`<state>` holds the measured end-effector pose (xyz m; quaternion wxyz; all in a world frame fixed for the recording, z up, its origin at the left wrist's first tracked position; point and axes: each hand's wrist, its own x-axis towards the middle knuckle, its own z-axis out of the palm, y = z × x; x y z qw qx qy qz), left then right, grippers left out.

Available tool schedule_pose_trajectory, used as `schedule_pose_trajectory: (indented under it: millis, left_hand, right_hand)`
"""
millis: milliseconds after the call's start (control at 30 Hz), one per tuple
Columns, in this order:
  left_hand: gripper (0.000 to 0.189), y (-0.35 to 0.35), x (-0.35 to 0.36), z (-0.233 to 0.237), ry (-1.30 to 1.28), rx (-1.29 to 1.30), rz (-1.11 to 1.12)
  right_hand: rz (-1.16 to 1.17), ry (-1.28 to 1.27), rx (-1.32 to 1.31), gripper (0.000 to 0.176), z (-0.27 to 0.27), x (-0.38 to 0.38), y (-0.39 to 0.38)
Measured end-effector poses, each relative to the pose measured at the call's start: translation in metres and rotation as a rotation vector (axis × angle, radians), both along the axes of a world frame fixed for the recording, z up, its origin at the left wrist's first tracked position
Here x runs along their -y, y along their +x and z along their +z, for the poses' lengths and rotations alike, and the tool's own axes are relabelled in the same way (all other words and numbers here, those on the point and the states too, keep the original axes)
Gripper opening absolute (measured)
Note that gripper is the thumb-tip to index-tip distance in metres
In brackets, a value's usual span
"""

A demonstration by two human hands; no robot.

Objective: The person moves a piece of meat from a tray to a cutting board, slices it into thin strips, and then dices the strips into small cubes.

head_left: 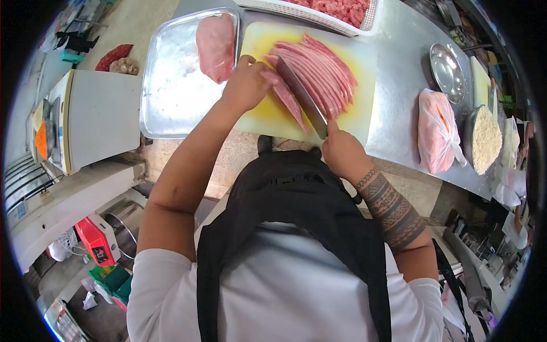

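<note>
Left hand (247,85): half curled at the upper end of the meat piece (286,101); grip unclear
Right hand (345,150): closed round the knife (303,98)
Cutting board (364,111): sliced meat (316,71) right of the knife, meat piece left
Tray (171,91): meat block (216,48)

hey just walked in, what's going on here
A person is slicing raw meat. The right hand holds a knife, its blade between the cut slices and a narrower piece, whose far end the left hand touches. These lie on a cutting board; another chunk sits in the metal tray.
</note>
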<state>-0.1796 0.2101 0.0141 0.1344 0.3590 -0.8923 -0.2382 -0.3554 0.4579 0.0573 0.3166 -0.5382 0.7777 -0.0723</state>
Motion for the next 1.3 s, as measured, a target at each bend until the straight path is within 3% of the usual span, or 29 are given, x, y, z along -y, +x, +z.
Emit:
schedule_pose_trajectory:
  millis: [100, 400, 600, 800, 900, 1033, 1133, 1233, 1300]
  left_hand:
    - [0.041, -0.008, -0.001, 0.002, 0.192, 0.124, 0.004]
    - [0.053, -0.010, -0.001, 0.007, 0.212, 0.129, -0.012]
    - [0.058, -0.008, -0.004, 0.005, 0.250, 0.109, 0.016]
    - [0.050, -0.006, -0.003, -0.003, 0.206, 0.067, 0.014]
    - [0.049, -0.003, -0.008, -0.010, 0.139, -0.037, 0.019]
    - [0.056, -0.001, -0.012, -0.004, 0.228, -0.051, 0.055]
    - [0.056, 0.002, -0.013, -0.012, 0.202, -0.121, 0.057]
    - [0.053, 0.002, -0.012, -0.012, 0.121, -0.131, 0.055]
    - [0.052, 0.003, -0.015, -0.007, 0.074, -0.090, 0.048]
  right_hand:
    - [-0.007, -0.048, 0.032, 0.033, -0.004, 0.002, -0.010]
    - [0.044, 0.007, 0.022, 0.024, 0.054, 0.021, -0.012]
    - [0.078, 0.046, 0.014, 0.025, 0.035, 0.062, 0.000]
    - [0.055, -0.169, 0.016, 0.023, -0.014, 0.127, 0.029]
    - [0.041, -0.171, -0.004, 0.026, -0.011, 0.136, 0.023]
    - [0.039, 0.058, 0.004, 0.025, 0.053, 0.054, 0.008]
    - [-0.003, 0.171, -0.054, 0.021, 0.027, 0.017, 0.011]
    - [0.019, -0.037, -0.058, 0.020, -0.005, 0.035, 0.014]
    - [0.010, -0.029, -0.022, 0.025, 0.011, 0.053, 0.005]
